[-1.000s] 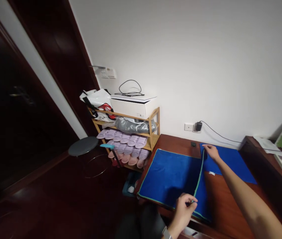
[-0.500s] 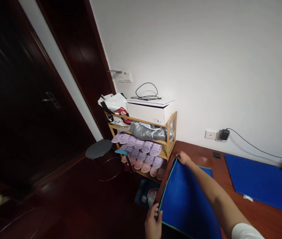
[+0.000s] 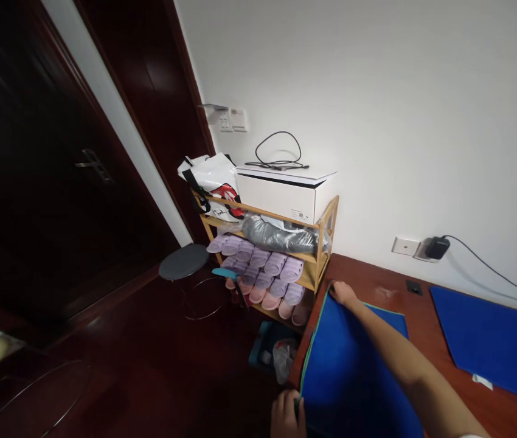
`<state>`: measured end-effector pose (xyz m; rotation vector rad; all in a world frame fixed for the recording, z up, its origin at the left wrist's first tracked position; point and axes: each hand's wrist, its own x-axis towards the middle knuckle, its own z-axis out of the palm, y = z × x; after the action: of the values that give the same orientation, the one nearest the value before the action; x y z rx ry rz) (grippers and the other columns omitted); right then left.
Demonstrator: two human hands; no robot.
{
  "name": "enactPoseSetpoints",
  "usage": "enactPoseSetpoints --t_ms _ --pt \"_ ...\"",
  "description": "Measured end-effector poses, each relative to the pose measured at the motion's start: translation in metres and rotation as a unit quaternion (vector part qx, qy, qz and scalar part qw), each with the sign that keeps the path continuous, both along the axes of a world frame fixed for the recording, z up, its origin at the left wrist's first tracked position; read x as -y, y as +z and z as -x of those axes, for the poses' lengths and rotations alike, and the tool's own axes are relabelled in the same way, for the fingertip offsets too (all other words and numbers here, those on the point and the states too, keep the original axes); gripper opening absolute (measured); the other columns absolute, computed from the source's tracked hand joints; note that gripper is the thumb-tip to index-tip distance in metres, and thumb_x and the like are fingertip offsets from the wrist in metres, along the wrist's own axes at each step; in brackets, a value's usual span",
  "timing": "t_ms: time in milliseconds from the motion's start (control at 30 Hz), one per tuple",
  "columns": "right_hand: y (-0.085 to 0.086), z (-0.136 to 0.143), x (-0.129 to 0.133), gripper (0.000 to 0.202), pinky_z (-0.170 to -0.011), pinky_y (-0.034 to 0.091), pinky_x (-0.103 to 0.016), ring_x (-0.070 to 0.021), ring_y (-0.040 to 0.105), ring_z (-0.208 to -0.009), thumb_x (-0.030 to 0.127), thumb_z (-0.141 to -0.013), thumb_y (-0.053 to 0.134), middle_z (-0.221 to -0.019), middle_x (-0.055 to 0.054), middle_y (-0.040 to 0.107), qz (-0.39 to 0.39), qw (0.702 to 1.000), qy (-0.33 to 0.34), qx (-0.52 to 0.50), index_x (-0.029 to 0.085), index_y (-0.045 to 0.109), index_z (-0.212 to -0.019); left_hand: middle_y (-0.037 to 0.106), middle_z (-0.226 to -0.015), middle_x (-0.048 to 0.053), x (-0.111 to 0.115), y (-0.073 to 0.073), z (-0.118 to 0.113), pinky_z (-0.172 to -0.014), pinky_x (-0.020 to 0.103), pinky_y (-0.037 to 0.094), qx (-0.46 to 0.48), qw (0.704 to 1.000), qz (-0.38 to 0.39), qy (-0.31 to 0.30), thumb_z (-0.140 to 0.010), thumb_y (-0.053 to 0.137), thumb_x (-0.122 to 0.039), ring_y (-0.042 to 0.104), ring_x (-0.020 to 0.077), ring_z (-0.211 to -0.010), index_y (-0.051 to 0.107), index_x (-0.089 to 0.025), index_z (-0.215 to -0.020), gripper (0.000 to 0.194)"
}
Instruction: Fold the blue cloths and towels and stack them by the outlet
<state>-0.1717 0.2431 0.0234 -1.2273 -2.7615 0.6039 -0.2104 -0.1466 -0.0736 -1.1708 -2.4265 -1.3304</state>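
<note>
A blue mat point(image 3: 354, 371) with a green stitched edge lies over the left end of the reddish-brown table point(image 3: 377, 286). My right hand point(image 3: 344, 294) grips its far left corner, fingers closed on the edge. At the near left corner my left hand point(image 3: 287, 415) pinches the mat between thumb and fingers; the bottom of the view cuts this hand off. My right forearm crosses above the mat and hides part of it. To the right lies a second blue mat point(image 3: 496, 340) with a small white tag point(image 3: 482, 381) at its near edge.
Behind the table's left end stands a wooden shoe rack point(image 3: 325, 243) with several slippers point(image 3: 274, 263), a white box point(image 3: 281, 193) and a bag point(image 3: 215, 182). A grey stool point(image 3: 184, 261) and a bin point(image 3: 258, 350) stand on the floor. A plugged-in adapter point(image 3: 437, 247) trails a cable.
The held mat now lies flatter and lower on the table, with both hands still at its left corners. The view has shifted slightly, so the table things appear farther right.
</note>
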Motion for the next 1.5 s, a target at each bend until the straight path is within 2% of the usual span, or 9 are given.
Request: enactPoseSetpoints --t_ms 133,300,433,600,733,833,1067,1367,1500 --pt "0.044 -0.030 -0.002 0.028 -0.099 0.052 -0.034 -0.0257 0.072 -0.111 0.022 -0.094 0.059 -0.116 -0.013 0.079 0.014 0.998 0.024 -0.056 0.019 0.076 -0.116 0.077 -0.081 0.009 0.003 0.021 0.004 -0.073 0.036 0.061 0.080 0.996 0.024 -0.034 -0.101 0.040 -0.068 0.075 0.0263 -0.077 0.074 -0.027 -0.087 0.055" --pt "0.122 -0.119 -0.001 0.030 -0.099 0.054 -0.037 -0.0274 0.074 -0.106 0.043 -0.094 0.065 -0.112 -0.012 0.081 0.026 0.988 0.059 -0.138 0.019 0.079 -0.105 0.079 -0.087 0.006 0.003 0.078 0.021 -0.075 0.032 0.062 0.132 0.985 0.008 -0.114 -0.097 0.049 -0.067 0.077 0.0238 -0.081 0.072 -0.028 -0.085 0.047" --pt "0.191 -0.219 0.025 0.050 -0.087 0.057 -0.036 -0.0244 0.073 -0.089 0.066 -0.088 0.067 -0.099 -0.010 0.081 0.044 0.975 0.063 -0.207 0.019 0.080 -0.098 0.079 -0.091 0.006 -0.008 0.143 0.037 -0.082 0.036 0.062 0.091 0.986 -0.030 -0.140 -0.095 0.052 -0.060 0.077 0.0248 -0.086 0.073 -0.027 -0.086 0.040" --pt "0.267 -0.326 0.092 0.051 -0.089 0.056 -0.037 -0.0238 0.072 -0.092 0.068 -0.076 0.081 -0.097 -0.008 0.080 0.084 0.934 0.015 -0.346 0.020 0.080 -0.092 0.079 -0.108 0.009 -0.017 0.246 0.037 -0.097 0.045 0.059 -0.001 0.984 -0.119 -0.136 -0.096 0.055 -0.053 0.073 0.0294 -0.106 0.074 -0.027 -0.103 0.033" --pt "0.295 -0.370 0.135 0.058 -0.082 0.056 -0.037 -0.0222 0.069 -0.084 0.071 -0.066 0.087 -0.090 -0.008 0.078 0.087 0.903 -0.071 -0.415 0.018 0.079 -0.090 0.078 -0.109 0.008 -0.027 0.318 0.023 -0.103 0.044 0.056 -0.004 0.969 -0.202 -0.145 -0.094 0.063 -0.054 0.071 0.0284 -0.109 0.073 -0.026 -0.103 0.031" --pt "0.296 -0.387 0.153 0.063 -0.081 0.055 -0.036 -0.0206 0.068 -0.082 0.074 -0.063 0.087 -0.088 -0.007 0.077 0.074 0.875 -0.119 -0.464 0.018 0.079 -0.091 0.077 -0.109 0.008 -0.046 0.352 0.016 -0.097 0.040 0.059 0.085 0.950 -0.254 -0.162 -0.086 0.072 -0.055 0.073 0.0265 -0.106 0.071 -0.023 -0.106 0.038" --pt "0.280 -0.418 0.201 0.064 -0.082 0.058 -0.039 -0.0243 0.071 -0.086 0.073 -0.062 0.089 -0.095 -0.011 0.080 0.042 0.846 -0.175 -0.503 0.019 0.081 -0.097 0.077 -0.098 0.010 -0.080 0.372 0.010 -0.089 0.041 0.062 0.215 0.907 -0.275 -0.237 -0.063 0.090 -0.054 0.076 0.0255 -0.096 0.068 -0.018 -0.101 0.056" --pt "0.253 -0.462 0.259 0.046 -0.073 0.063 -0.035 -0.0255 0.072 -0.084 0.069 -0.068 0.086 -0.093 -0.008 0.080 -0.038 0.834 -0.226 -0.502 0.028 0.082 -0.088 0.080 -0.090 0.008 -0.029 0.365 -0.013 -0.070 0.034 0.064 0.256 0.908 -0.248 -0.223 -0.061 0.094 -0.047 0.077 0.0261 -0.085 0.072 -0.018 -0.094 0.049" --pt "0.247 -0.464 0.261 0.044 -0.073 0.065 -0.035 -0.0260 0.074 -0.084 0.069 -0.071 0.084 -0.096 -0.008 0.080 -0.060 0.830 -0.247 -0.497 0.029 0.082 -0.091 0.080 -0.089 0.006 -0.032 0.364 -0.009 -0.069 0.032 0.064 0.255 0.905 -0.263 -0.215 -0.057 0.096 -0.049 0.078 0.0266 -0.087 0.072 -0.019 -0.091 0.051"
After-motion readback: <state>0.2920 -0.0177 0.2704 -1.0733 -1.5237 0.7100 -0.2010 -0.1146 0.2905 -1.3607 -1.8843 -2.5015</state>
